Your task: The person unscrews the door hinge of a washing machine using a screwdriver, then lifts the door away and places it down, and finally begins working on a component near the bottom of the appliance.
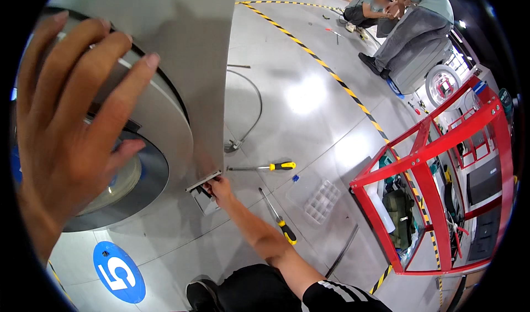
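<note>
My left hand rests high on the front of a grey front-loading washing machine, fingers apart and curved over the round door's rim. Low at the machine's front corner, my right hand grips a small light-coloured flap or cover, with a dark opening partly visible beneath it. A yellow-and-black screwdriver lies on the floor just right of that hand, and a second one lies closer to me. A grey hose with a fitting curves along the floor beside the machine.
A clear compartment box and a dark strip lie right of my arm. A red metal cart with tools stands at the right. Beyond striped floor tape, two people work at another appliance. A blue floor sticker is at lower left.
</note>
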A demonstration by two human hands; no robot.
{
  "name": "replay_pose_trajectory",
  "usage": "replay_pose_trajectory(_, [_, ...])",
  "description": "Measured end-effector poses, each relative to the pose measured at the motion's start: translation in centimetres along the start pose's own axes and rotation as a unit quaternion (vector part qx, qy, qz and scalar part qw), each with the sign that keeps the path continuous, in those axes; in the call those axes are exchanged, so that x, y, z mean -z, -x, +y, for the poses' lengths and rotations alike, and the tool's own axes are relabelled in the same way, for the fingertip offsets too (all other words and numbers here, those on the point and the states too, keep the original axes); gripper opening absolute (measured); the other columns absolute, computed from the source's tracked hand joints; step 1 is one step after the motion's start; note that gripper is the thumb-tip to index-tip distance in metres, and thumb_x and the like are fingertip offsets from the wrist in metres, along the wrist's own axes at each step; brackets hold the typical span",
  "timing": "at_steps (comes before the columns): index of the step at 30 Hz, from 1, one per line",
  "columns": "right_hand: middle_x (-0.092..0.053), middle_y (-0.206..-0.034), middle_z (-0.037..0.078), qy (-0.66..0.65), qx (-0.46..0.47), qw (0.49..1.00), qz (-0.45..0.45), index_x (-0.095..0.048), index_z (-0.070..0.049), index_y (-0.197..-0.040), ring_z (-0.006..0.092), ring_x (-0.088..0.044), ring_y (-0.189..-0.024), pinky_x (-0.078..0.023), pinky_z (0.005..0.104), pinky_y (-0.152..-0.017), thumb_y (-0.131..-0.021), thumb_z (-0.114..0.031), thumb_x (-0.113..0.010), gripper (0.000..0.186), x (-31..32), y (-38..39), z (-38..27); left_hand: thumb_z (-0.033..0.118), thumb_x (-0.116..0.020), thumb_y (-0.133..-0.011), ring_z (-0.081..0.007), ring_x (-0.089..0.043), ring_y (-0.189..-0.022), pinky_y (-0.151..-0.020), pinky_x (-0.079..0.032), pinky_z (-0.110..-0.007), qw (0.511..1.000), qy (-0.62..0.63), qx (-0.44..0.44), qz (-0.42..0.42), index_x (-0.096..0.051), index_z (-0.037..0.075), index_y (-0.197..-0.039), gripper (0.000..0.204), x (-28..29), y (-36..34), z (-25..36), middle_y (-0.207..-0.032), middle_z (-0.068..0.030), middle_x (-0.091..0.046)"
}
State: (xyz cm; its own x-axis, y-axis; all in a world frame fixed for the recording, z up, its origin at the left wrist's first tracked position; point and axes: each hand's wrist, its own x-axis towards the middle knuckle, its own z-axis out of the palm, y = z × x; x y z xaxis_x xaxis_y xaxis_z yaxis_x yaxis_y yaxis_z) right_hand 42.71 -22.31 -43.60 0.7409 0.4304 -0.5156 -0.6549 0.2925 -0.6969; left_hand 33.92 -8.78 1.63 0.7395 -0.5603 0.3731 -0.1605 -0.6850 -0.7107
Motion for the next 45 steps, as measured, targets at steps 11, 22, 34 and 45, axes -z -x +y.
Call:
replay_pose_trajectory(11, [-0.06,-0.079,0.004,-0.101,-0.081,0.991,-0.036,-0.056,-0.005,-0.087,0.0129,-0.056,-0.07,-0.042,0.0248,-0.055,-0.079,-0.01,-0.055,0.009,0.7,0.9,-0.5,0.031,-0.086,-0.05,-0.0308,-0.036,-0.123,-0.106,-0.024,-0.053,1.0,0.013,0.018,0.001,-0.05,0.014,-0.122,0.082,0.7,-0.7,1.0,-0.124,-0.0136,-0.044])
replay_pose_trajectory(22, [-0.059,-0.076,0.01,-0.158,0.052,0.983,0.078,-0.056,0.004,-0.081,0.0216,-0.061,-0.066,-0.055,0.0313,-0.062,-0.082,-0.003,-0.059,0.008,-0.3,-0.1,1.0,0.028,-0.087,-0.046,-0.0293,-0.038,-0.122,-0.106,-0.026,-0.052,1.0,0.02,0.01,0.009,-0.052,0.014,-0.12,0.083,1.1,-0.7,0.8,-0.123,-0.0116,-0.046])
replay_pose_trajectory(34, [-0.059,-0.073,0.01,-0.085,-0.054,0.993,0.059,-0.056,-0.001,-0.086,0.0183,-0.06,-0.06,-0.057,0.0311,-0.055,-0.084,-0.007,-0.057,0.007,-0.7,-0.4,0.2,0.029,-0.084,-0.049,-0.0291,-0.042,-0.118,-0.104,-0.03,-0.046,0.999,-0.031,-0.02,0.012,-0.054,0.012,-0.115,0.074,1.1,-0.6,0.6,-0.12,-0.011,-0.048])
replay_pose_trajectory(45, [-0.062,-0.091,0.023,0.393,0.288,0.821,0.298,-0.046,0.001,-0.111,0.0397,-0.061,-0.075,-0.048,0.0388,-0.068,-0.072,-0.032,-0.069,0.056,0.6,-1.8,2.3,0.034,-0.084,-0.04,-0.0241,-0.049,-0.109,-0.105,-0.031,-0.043,0.998,0.015,-0.055,0.01,-0.064,0.005,-0.099,0.068,-0.5,-2.2,3.3,-0.106,-0.0071,-0.059])
